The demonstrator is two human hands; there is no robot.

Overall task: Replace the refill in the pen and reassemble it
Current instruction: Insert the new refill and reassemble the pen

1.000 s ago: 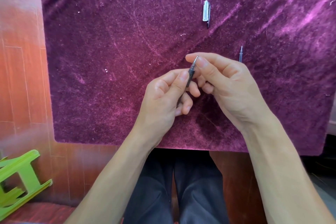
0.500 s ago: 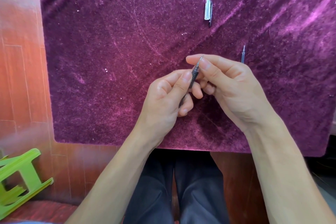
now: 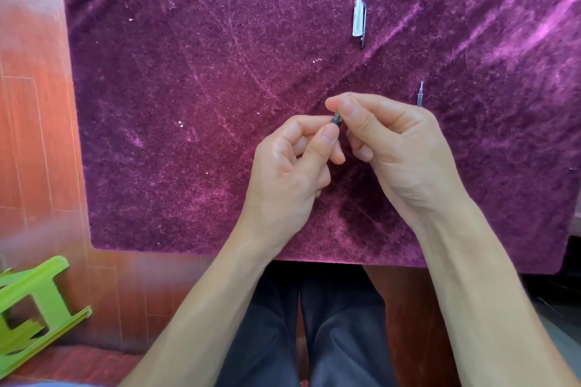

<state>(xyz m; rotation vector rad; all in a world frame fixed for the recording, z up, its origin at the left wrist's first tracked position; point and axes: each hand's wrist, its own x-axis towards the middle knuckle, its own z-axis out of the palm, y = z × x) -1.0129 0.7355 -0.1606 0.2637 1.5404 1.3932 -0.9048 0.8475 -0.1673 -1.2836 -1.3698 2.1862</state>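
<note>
Since half a second ago, most of the pen [image 3: 335,120] has slipped out of sight between the two hands: the long dark length that showed slanting down past the left thumb is now down to a short dark stub, with a thin metal tip poking out just above the right fingertips. Both hands sit in much the same spot over the purple velvet cloth [image 3: 188,104] as before.

The left hand [image 3: 292,173] pinches the lower end of that stub between thumb and curled forefinger, the other fingers folded into the palm. The right hand [image 3: 396,148] pinches the upper end, thumb pressed against forefinger right at the tip end. The two pinches nearly touch each other, and how much of the pen lies hidden inside the left fist I cannot tell.

Farther up the cloth lies the clear pen cap [image 3: 359,20], well apart from the hands. Just behind the right hand's knuckles a thin refill [image 3: 420,94] pokes out, its lower part hidden by the hand.

Off to the left on the reddish wooden floor [image 3: 31,104] lies a green plastic stool [image 3: 34,305]. Dark trousers [image 3: 314,339] show beneath the cloth's near edge.
</note>
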